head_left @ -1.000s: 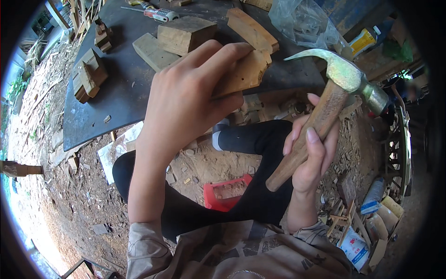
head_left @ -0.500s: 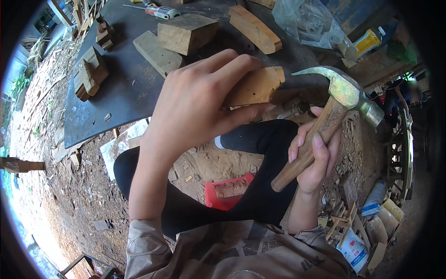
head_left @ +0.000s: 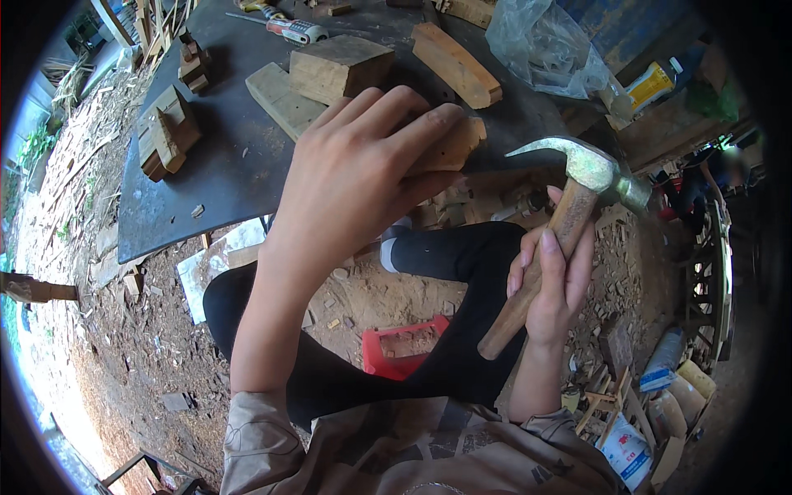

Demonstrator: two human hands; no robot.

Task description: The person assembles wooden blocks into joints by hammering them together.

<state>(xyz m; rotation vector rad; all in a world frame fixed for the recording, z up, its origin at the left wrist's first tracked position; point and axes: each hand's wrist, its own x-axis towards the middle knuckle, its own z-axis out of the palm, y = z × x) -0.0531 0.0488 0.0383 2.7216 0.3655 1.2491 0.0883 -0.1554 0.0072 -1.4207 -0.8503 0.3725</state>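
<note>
A small wooden block (head_left: 456, 148) is gripped in my left hand (head_left: 363, 157), which hangs over the near edge of the dark work table. My fingers and the back of the hand cover most of the block; only its right end shows. In my right hand (head_left: 557, 280) is a claw hammer (head_left: 587, 165), held by the middle of its wooden handle. The hammer's head points up, with the claw toward the block and apart from it, and the striking face to the right.
On the dark table (head_left: 223, 177) lie a thick wood block (head_left: 342, 66), a flat board (head_left: 280, 99), a long orange-brown block (head_left: 456, 66), a wooden hand plane (head_left: 167, 136) and a screwdriver (head_left: 297, 30). A clear plastic bag (head_left: 544, 49) is at the right. Below me is a red stool (head_left: 404, 346).
My left hand has tilted over the block, so less of it shows. The hammer has shifted slightly left and down, still in my right hand.
</note>
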